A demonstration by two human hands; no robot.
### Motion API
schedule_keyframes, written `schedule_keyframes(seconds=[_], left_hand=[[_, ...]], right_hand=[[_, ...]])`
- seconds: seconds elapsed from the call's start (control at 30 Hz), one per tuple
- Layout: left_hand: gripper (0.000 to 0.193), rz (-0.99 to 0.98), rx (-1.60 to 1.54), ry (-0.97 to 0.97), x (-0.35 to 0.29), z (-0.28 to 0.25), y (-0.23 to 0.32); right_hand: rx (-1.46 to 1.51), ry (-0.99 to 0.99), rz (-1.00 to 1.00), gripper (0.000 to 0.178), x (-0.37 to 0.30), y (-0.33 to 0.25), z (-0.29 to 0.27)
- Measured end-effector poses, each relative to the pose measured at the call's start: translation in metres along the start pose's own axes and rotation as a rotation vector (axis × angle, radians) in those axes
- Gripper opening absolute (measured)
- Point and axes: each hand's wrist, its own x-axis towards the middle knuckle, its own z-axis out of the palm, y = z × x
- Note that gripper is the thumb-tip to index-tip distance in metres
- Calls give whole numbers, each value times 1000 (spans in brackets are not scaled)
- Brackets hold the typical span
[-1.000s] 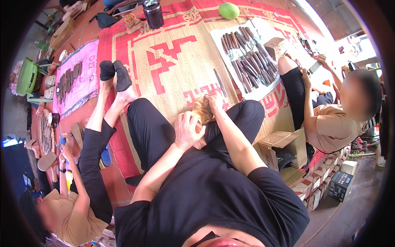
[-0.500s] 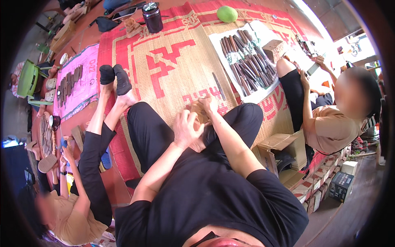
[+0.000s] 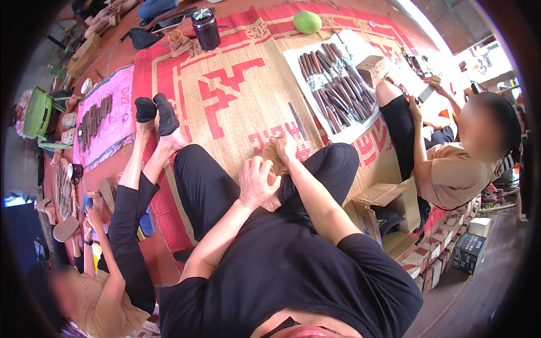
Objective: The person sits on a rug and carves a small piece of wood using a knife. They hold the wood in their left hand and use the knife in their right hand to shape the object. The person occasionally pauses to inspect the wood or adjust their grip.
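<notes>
Over my crossed legs, my two hands are close together above the woven mat (image 3: pixel 236 79). My left hand (image 3: pixel 257 183) is closed, its fingers curled around a tan, wood-coloured piece (image 3: pixel 271 153) that is mostly hidden, so its kind cannot be told. My right hand (image 3: pixel 285 147) is closed just beyond it, thumb and fingers bent at the piece's far end. Whether a small tool sits in those right fingers cannot be made out. On the mat past my right hand lies a thin dark tool (image 3: pixel 297 121).
Several dark-handled carving tools (image 3: pixel 338 84) lie on a white cloth at right, by a wood block (image 3: pixel 373 70). Nearby are a green fruit (image 3: pixel 307 22), a dark thermos (image 3: pixel 206 28), a small carving (image 3: pixel 178 42) and an open cardboard box (image 3: pixel 389 208). Co-workers sit at left and right.
My hands stay together over my lap, with only a slight shift of the fingers. The whole view has moved a little. The co-worker at right still holds a grey block.
</notes>
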Motion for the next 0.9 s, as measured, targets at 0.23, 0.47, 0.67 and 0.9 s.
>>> schedule_keyframes(seconds=[0.23,0.47,0.67,0.9], left_hand=[[41,-35,1,-9,-9,-1,-6],[43,101,18,-50,-9,-1,2],[42,72,-5,-49,-10,-4,0],[45,169,15,-51,-4,-3,7]], right_hand=[[140,-191,44,29,-6,-28,-16],[-93,61,30,30,5,-9,4],[208,-167,79,30,3,-2,-6],[-98,-30,44,29,-1,-20,-4]])
